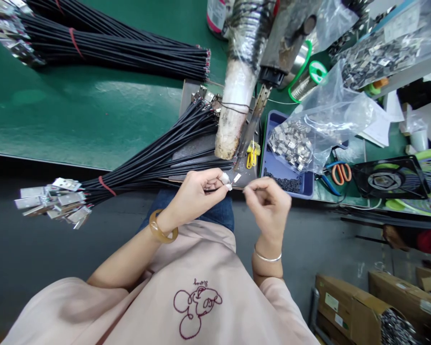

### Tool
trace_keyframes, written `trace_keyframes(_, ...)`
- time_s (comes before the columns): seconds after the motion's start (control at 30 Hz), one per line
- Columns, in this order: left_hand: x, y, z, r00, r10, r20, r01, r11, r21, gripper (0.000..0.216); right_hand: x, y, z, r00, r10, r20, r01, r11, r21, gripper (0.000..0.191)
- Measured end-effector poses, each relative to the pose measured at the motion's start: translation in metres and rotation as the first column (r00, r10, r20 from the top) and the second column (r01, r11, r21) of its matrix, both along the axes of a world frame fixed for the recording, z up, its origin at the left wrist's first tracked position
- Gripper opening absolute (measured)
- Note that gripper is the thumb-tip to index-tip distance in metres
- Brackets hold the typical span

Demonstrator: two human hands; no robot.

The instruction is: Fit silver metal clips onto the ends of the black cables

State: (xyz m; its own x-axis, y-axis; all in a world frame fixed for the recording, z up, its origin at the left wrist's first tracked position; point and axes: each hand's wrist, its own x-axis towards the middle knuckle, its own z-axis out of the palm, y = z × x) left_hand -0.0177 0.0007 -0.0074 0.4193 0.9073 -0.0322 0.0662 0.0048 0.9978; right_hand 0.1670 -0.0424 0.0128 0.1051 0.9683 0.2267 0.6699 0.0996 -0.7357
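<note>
Head view: left hand (197,194) pinches a black cable (210,190); right hand (271,206), grip pressed together, contents unclear.

I pinch a thin black cable (210,190) in my left hand (203,190), left of the blue tray (270,155); my fingers hide most of it. The black cable bundle (147,143) lies slantwise, farther left of the tray, cinched by a red band (107,186). Flat silver connectors (62,196) splay unevenly at its end farthest from the tray; metal ends (205,95) cluster at the nearer one.

Black fan (384,179), cardboard boxes (357,314)
</note>
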Motion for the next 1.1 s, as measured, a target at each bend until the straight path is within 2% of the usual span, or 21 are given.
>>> trace_keyframes(0.07, 0.0, 0.0, 0.001, 1.0, 0.01, 0.008, -0.01, 1.0, -0.005, 0.013, 0.017, 0.01, 0.003, 0.98, -0.165, 0.112, 0.16, 0.985, 0.058, 0.017)
trace_keyframes(0.1, 0.0, 0.0, 0.001, 1.0, 0.013, 0.011, -0.013, 1.0, -0.005, 0.013, 0.026, 0.017, 0.004, 0.957, -0.225, 0.182, 0.212, 0.973, 0.088, 0.017)
trace_keyframes(0.13, 0.0, 0.0, 0.0, 1.0, 0.016, 0.012, -0.016, 1.0, -0.005, 0.012, 0.034, 0.024, 0.005, 0.94, -0.231, 0.25, 0.214, 0.972, 0.095, 0.016)
trace_keyframes(0.23, 0.001, 0.0, -0.001, 0.999, 0.031, 0.022, -0.031, 0.999, -0.009, 0.011, 0.055, 0.047, 0.003, 0.904, -0.138, 0.405, 0.147, 0.989, 0.008, 0.013)
trace_keyframes(0.33, 0.002, 0.001, -0.002, 0.999, 0.035, 0.041, -0.034, 0.999, -0.016, 0.011, 0.064, 0.059, 0.003, 0.888, -0.063, 0.456, 0.137, 0.982, -0.132, 0.013)
trace_keyframes(0.43, 0.002, 0.001, -0.002, 0.998, 0.03, 0.051, -0.03, 0.999, -0.012, 0.011, 0.067, 0.061, 0.006, 0.889, 0.017, 0.458, 0.102, 0.967, -0.234, 0.011)
trace_keyframes(0.57, 0.002, 0.001, -0.001, 0.998, 0.039, 0.05, -0.038, 0.999, -0.014, 0.011, 0.071, 0.063, 0.008, 0.934, 0.113, 0.34, 0.004, 0.945, -0.326, 0.009)
trace_keyframes(0.67, 0.002, 0.001, -0.001, 0.998, 0.038, 0.054, -0.037, 0.999, -0.019, 0.01, 0.073, 0.062, 0.007, 0.946, 0.098, 0.309, 0.012, 0.942, -0.336, 0.011)
trace_keyframes(0.8, -0.001, 0.003, -0.001, 0.996, 0.01, 0.091, -0.005, 0.998, -0.058, 0.01, 0.074, 0.059, 0.009, 0.904, 0.058, 0.423, 0.075, 0.954, -0.289, 0.013)
trace_keyframes(0.93, -0.008, 0.006, 0.003, 0.987, -0.071, 0.145, 0.091, 0.987, -0.135, 0.013, 0.074, 0.055, 0.012, 0.864, 0.11, 0.491, 0.028, 0.964, -0.265, 0.01)
trace_keyframes(1.1, -0.014, 0.011, 0.008, 0.977, -0.141, 0.161, 0.169, 0.97, -0.174, 0.02, 0.076, 0.055, 0.014, 0.852, 0.172, 0.494, -0.036, 0.961, -0.274, 0.01)
